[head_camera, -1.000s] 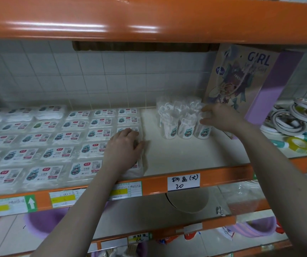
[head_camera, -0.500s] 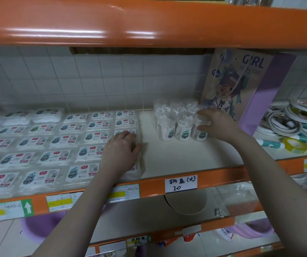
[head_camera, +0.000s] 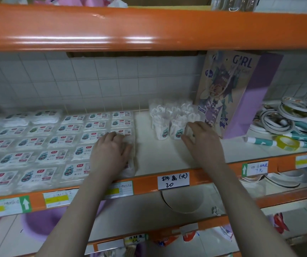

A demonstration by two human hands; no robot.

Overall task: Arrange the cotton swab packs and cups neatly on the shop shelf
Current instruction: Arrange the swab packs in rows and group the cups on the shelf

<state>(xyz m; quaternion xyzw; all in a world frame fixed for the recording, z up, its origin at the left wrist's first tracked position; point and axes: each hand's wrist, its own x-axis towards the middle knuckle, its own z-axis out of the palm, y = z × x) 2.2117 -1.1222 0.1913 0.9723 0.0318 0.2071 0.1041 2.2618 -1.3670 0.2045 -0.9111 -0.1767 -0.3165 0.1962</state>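
Flat clear packs of cotton swabs (head_camera: 43, 141) with white labels lie in rows across the left half of the white shelf (head_camera: 149, 156). My left hand (head_camera: 110, 154) rests palm down on the packs at the right end of the rows, near the front. A cluster of small white wrapped cups (head_camera: 169, 119) stands at the back middle of the shelf. My right hand (head_camera: 202, 138) grips the front right cup of the cluster, hiding most of it.
A cardboard and purple gift bag (head_camera: 238, 89) printed "GIRL" stands just right of the cups. Tape rolls (head_camera: 286, 115) and teal pens (head_camera: 264, 140) lie further right. The orange upper shelf beam (head_camera: 149, 28) hangs overhead. A handwritten price tag (head_camera: 173, 180) sits on the front rail.
My right hand has come forward from the back right of the cup cluster to its front right cup. The left hand stays on the swab packs. The camera has tilted slightly.
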